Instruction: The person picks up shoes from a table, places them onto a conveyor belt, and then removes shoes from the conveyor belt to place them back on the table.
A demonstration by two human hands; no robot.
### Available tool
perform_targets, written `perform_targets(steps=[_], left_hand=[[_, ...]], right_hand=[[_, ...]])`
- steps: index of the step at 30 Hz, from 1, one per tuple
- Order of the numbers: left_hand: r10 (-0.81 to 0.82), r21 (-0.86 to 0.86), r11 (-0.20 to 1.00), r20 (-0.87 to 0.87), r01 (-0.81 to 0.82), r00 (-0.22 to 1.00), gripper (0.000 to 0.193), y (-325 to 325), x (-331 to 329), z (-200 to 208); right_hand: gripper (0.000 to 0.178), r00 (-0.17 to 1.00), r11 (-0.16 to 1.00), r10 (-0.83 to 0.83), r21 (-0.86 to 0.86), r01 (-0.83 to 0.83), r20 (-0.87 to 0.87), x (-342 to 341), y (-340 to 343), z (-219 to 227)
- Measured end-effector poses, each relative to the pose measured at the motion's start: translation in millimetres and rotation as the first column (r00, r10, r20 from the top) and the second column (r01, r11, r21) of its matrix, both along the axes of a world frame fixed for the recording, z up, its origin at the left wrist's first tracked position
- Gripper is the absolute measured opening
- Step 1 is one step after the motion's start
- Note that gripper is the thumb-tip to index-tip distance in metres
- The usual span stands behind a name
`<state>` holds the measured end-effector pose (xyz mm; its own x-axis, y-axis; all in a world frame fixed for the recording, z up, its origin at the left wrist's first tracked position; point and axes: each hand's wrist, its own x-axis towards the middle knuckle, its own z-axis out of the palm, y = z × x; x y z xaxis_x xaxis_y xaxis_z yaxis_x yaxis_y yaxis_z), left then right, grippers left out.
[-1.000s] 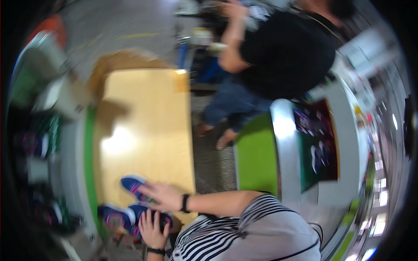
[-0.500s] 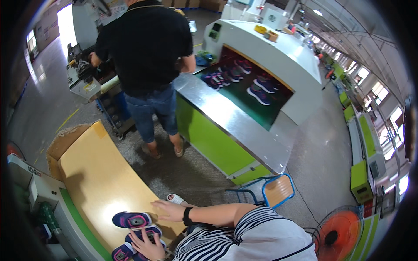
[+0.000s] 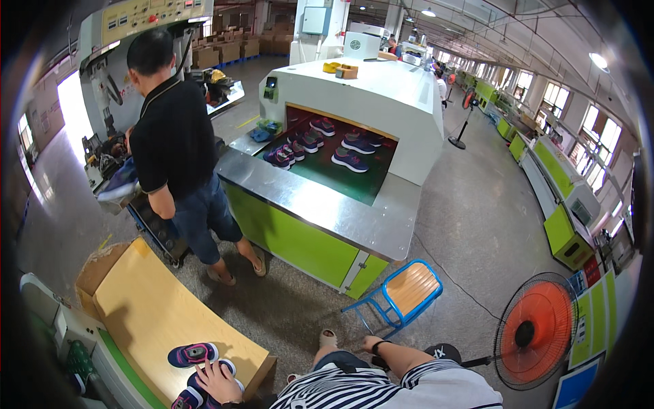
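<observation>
My left hand (image 3: 219, 383) lies with spread fingers on navy-and-pink sneakers at the lower left. Under and beside it is one sneaker (image 3: 227, 367), partly covered by the fingers. Just beyond, another sneaker (image 3: 193, 354) rests on its side of the pale wooden board (image 3: 170, 307). Closer to me, more sneakers (image 3: 187, 399) are cut by the lower edge. Low beside the blue-framed stool (image 3: 413, 292) is my right hand (image 3: 370, 342), below a black wristband. Its fingers are too small and hidden to read, and I cannot tell whether it touches the stool.
Ahead, a white-and-green conveyor machine (image 3: 354, 95) has several sneakers on its belt, behind a metal ledge (image 3: 300, 198). A person in black (image 3: 174, 136) stands at another machine on the left. An orange fan (image 3: 535, 332) stands at the right. A cable crosses the floor.
My view has lifted and turned. My right hand has left the sneakers and moved right, down near the stool. My left hand stays on the sneakers. The other person has turned left.
</observation>
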<state>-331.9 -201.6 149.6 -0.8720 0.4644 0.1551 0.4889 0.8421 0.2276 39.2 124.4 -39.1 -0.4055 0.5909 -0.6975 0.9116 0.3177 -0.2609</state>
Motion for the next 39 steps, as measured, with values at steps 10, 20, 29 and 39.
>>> perform_targets(steps=[10,20,29,39], left_hand=[[-0.017,-0.164,0.986,-0.083,0.003,0.996,0.041,-18.3,-5.9,-13.5],[0.031,-0.146,0.989,-0.024,-0.034,0.999,0.043,-20.4,-5.6,-14.2],[0.025,-0.096,0.995,-0.096,-0.034,0.995,0.037,-21.9,-6.3,-24.9],[0.007,-0.08,0.997,-0.168,-0.021,0.986,0.034,-21.4,-10.8,-27.8]], right_hand=[[0.041,0.974,0.975,-0.218,-0.017,0.219,0.064,49.3,-2.3,19.2],[0.035,0.998,0.995,0.055,-0.078,-0.057,-0.029,-10.9,9.8,23.3],[0.037,0.987,0.998,0.054,0.047,-0.047,-0.151,-18.1,-2.2,50.1],[0.043,0.998,0.996,0.061,-0.059,-0.061,0.001,-16.8,7.1,20.4]])
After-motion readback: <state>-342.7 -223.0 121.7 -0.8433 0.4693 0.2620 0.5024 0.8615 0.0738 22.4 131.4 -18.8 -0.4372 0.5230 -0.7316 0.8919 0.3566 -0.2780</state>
